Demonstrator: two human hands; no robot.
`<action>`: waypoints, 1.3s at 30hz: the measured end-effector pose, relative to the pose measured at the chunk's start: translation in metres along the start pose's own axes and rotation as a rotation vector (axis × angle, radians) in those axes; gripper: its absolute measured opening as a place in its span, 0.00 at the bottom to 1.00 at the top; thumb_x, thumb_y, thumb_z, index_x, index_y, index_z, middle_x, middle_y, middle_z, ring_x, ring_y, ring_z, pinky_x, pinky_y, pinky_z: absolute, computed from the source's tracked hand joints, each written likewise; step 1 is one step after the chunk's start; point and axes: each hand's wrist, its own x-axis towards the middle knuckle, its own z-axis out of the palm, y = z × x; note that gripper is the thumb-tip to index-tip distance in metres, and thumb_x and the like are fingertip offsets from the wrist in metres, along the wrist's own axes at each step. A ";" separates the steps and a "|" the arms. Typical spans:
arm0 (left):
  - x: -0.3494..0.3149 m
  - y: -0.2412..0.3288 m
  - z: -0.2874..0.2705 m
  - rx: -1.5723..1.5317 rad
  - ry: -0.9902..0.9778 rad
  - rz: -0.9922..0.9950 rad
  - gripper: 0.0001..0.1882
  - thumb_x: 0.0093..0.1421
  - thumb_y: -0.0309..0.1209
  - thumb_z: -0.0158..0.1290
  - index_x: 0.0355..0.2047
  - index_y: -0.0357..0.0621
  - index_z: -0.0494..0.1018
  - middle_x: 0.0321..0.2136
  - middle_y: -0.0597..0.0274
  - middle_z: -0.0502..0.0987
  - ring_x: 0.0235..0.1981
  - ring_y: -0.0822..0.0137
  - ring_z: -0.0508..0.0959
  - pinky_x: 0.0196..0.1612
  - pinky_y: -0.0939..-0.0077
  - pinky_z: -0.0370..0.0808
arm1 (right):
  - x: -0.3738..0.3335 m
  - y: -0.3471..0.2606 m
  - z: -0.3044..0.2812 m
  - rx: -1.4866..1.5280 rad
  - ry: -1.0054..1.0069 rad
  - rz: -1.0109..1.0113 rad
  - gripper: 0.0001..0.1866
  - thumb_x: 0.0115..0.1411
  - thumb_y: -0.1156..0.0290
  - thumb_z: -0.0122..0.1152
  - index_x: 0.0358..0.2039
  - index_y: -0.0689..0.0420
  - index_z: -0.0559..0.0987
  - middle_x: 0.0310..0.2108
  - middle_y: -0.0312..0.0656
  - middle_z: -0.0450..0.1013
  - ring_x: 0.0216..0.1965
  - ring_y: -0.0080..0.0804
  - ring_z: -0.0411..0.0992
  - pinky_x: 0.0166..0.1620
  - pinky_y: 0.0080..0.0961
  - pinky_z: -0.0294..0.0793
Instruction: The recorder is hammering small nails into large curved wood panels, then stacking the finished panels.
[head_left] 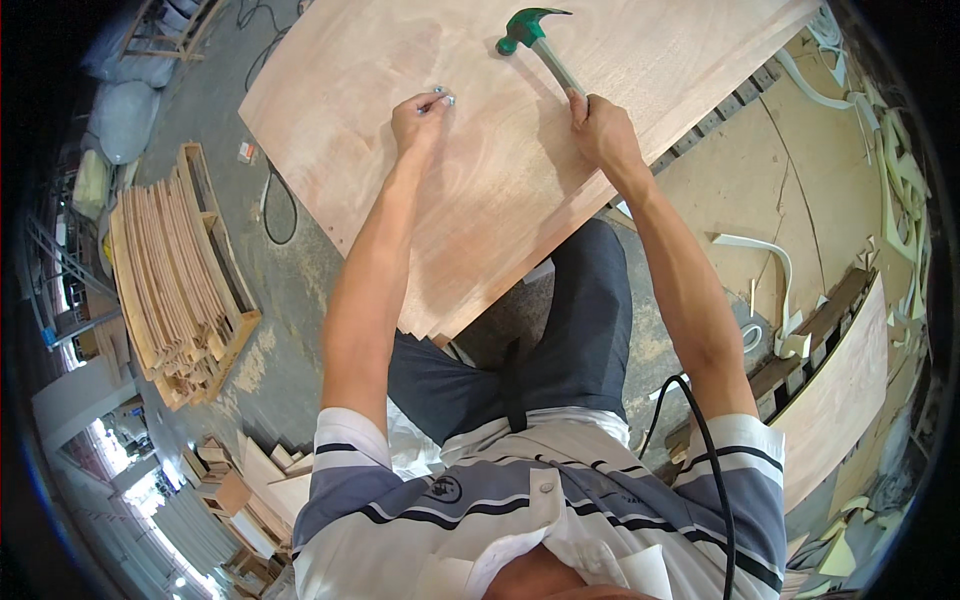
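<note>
My right hand (604, 132) is wrapped round the handle of a claw hammer (545, 57), whose green head is raised over a broad plywood sheet (500, 180). Farther left, my left hand (416, 124) is closed in a pinch close to the sheet's surface. Small silvery metal fasteners (448, 100) show at its fingertips; their exact kind is too small to make out. The pale wood sheet lies slanted before me, with its near corner by my legs.
A stack of curved wooden pieces (165, 280) rests on a pallet at the left. A black cable (281, 215) loops on the floor beside the sheet. Pale foam-like offcuts (790, 300) and another plywood panel (845, 385) lie at the right.
</note>
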 end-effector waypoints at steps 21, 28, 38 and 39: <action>0.020 0.011 -0.006 -0.024 -0.041 -0.255 0.10 0.49 0.28 0.62 0.31 0.35 0.80 0.25 0.65 0.78 0.24 0.77 0.71 0.28 0.83 0.67 | 0.000 0.003 0.000 0.072 0.005 0.010 0.29 0.64 0.52 0.44 0.24 0.69 0.77 0.24 0.65 0.72 0.31 0.63 0.72 0.38 0.47 0.72; 0.021 0.022 -0.003 -0.020 0.038 -0.410 0.11 0.46 0.23 0.61 0.32 0.32 0.80 0.32 0.58 0.80 0.35 0.69 0.78 0.42 0.78 0.71 | 0.001 0.005 0.002 0.050 0.003 0.020 0.29 0.63 0.52 0.44 0.26 0.69 0.78 0.24 0.65 0.73 0.31 0.63 0.73 0.39 0.47 0.72; 0.015 0.013 -0.010 -0.018 -0.071 -0.262 0.14 0.47 0.28 0.62 0.34 0.33 0.80 0.34 0.57 0.81 0.38 0.68 0.78 0.46 0.76 0.70 | 0.000 0.004 0.004 0.023 0.033 0.006 0.30 0.63 0.51 0.44 0.26 0.69 0.78 0.25 0.66 0.72 0.33 0.63 0.73 0.40 0.47 0.72; 0.016 0.012 -0.010 -0.002 -0.076 -0.250 0.13 0.47 0.28 0.62 0.34 0.33 0.80 0.34 0.56 0.81 0.38 0.68 0.78 0.47 0.76 0.70 | 0.000 0.004 0.003 0.029 0.026 0.010 0.30 0.63 0.51 0.44 0.26 0.69 0.78 0.26 0.66 0.72 0.33 0.63 0.73 0.41 0.47 0.72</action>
